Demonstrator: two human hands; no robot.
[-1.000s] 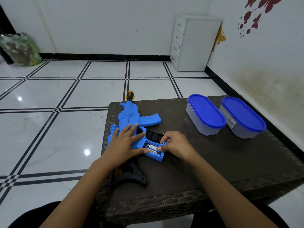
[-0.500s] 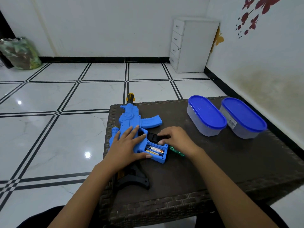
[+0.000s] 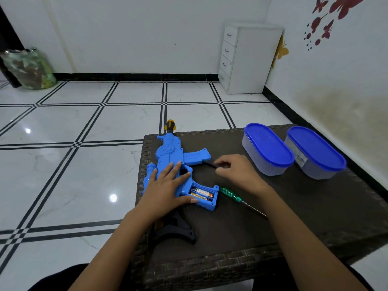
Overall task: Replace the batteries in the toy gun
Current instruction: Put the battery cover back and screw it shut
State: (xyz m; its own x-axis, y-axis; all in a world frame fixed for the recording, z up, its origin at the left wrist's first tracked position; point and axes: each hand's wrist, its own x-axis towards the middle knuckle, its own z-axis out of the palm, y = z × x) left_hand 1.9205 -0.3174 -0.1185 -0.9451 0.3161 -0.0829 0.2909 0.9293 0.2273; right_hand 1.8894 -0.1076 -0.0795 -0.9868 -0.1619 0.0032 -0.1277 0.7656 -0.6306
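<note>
The toy gun (image 3: 168, 162) is pinned flat on the wicker table (image 3: 294, 217) by the left hand (image 3: 168, 185), fingers spread straight across the blue body, nothing gripped. Just beside its thumb the battery compartment (image 3: 204, 194) in the grip lies open, and batteries (image 3: 200, 192) are seen seated inside. A green-handled screwdriver (image 3: 233, 195) is left lying on the table, just past the compartment's outer edge and below the right wrist.

The change from a second ago: the right hand (image 3: 237, 171) has been drawn away from the compartment, where it was pressing at the cells, and carried further out, beside the gun's magazine. A thin black piece (image 3: 210, 164), probably the compartment cover, is now pinched between its curled fingertips. Judged from this, loading is finished and closing up is next; cover then screw.

Beyond that hand, two blue-lidded containers (image 3: 268, 148) stand untouched.
</note>
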